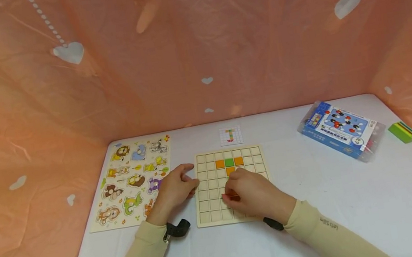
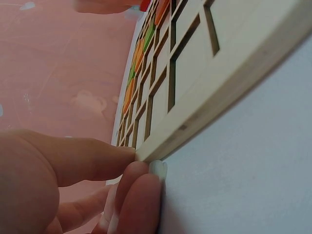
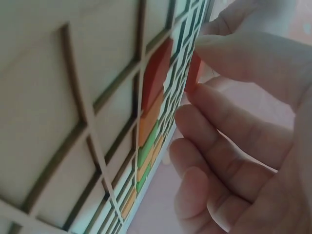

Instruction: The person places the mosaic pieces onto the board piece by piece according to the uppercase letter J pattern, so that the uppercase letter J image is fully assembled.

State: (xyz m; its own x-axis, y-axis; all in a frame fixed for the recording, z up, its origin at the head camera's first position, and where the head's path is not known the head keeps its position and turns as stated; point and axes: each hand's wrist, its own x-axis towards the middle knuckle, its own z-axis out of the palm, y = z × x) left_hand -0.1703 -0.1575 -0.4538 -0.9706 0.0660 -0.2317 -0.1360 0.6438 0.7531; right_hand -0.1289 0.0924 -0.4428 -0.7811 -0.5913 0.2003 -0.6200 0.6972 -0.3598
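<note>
A square wooden grid board [image 1: 209, 203] lies on the white table, with orange tiles [image 1: 219, 163] and a green tile [image 1: 229, 162] in its upper cells. A column of tiles runs downward to a red tile [image 3: 157, 78] with a curved edge, which the right hand hides in the head view. My right hand [image 1: 253, 190] is over the board's lower middle, pinching another red tile [image 3: 193, 72] between thumb and index finger. My left hand [image 1: 175, 188] rests beside the board's left edge, thumb touching the rim and the other fingers bent close to its side.
Behind the board lies a small pattern card [image 1: 230, 136] with a J-shaped figure. An animal puzzle board [image 1: 119, 190] is at the left, partly under the left hand. To the right lie a blue-labelled pack [image 1: 339, 128] and a green striped block [image 1: 403, 132]. A pink cloth [image 1: 211, 56] hangs behind.
</note>
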